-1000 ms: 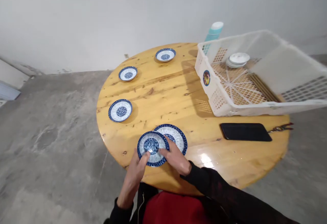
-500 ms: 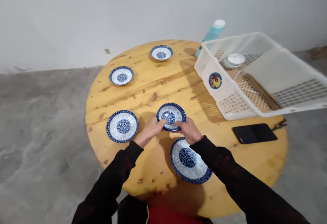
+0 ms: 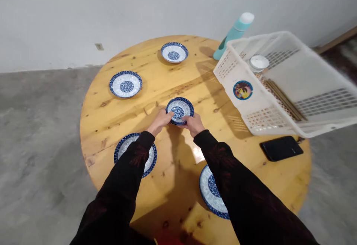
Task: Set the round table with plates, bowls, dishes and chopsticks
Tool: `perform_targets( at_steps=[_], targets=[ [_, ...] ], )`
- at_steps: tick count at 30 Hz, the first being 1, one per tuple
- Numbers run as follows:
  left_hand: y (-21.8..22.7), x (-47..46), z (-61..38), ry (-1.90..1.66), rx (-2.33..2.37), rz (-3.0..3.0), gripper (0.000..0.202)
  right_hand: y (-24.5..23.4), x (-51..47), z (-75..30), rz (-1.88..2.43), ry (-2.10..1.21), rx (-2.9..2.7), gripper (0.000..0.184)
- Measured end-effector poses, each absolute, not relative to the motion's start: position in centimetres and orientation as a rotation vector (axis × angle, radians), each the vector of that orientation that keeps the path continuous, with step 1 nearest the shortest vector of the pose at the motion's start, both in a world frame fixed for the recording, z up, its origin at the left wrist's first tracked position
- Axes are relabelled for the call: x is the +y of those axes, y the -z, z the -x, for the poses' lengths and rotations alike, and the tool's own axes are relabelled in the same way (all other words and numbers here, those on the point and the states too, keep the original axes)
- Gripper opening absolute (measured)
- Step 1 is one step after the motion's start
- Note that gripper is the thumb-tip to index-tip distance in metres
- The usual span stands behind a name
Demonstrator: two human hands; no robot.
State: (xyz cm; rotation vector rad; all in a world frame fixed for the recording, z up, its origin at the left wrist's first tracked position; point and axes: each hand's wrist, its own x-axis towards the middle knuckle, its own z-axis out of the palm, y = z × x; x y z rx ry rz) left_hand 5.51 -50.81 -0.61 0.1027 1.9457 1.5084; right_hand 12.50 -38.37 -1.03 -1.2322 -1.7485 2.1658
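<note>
Both of my hands hold a small blue-and-white plate (image 3: 180, 107) over the middle of the round wooden table (image 3: 100, 126). My left hand (image 3: 161, 121) grips its left edge with the thumb on top, and my right hand (image 3: 195, 123) grips the near right edge the same way. The fingers underneath are hidden. Beneath my left forearm lies a matching lower-left plate (image 3: 150, 160), partly covered by the sleeve. A lower-right plate (image 3: 206, 191) is half hidden by my right sleeve. Farther off lie a left plate (image 3: 125, 85) and a back plate (image 3: 173, 53).
A white plastic basket (image 3: 240, 105) stands on the right, holding small white dishes (image 3: 259, 63) and chopsticks (image 3: 284, 99). Behind its left corner is a turquoise bottle (image 3: 231, 36). A black phone (image 3: 281, 148) lies in front of the basket.
My hands have carried the small plate farther away from me, toward the table's middle. My forearms now cover parts of the two nearest plates. The camera view has shifted somewhat.
</note>
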Motion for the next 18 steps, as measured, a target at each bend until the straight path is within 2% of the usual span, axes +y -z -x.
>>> perform_targets(
  at_steps=[12, 18],
  targets=[
    [1.9, -50.1, -3.0, -1.457, 1.938, -0.128, 0.010, 2.0, -37.9, -10.3, 1.212, -2.111, -1.785, 0.033],
    [1.6, -50.2, -3.0, -1.427, 1.901, -0.154, 0.016, 1.6, -37.7, -10.2, 1.201, -2.105, -1.829, 0.032]
  ],
)
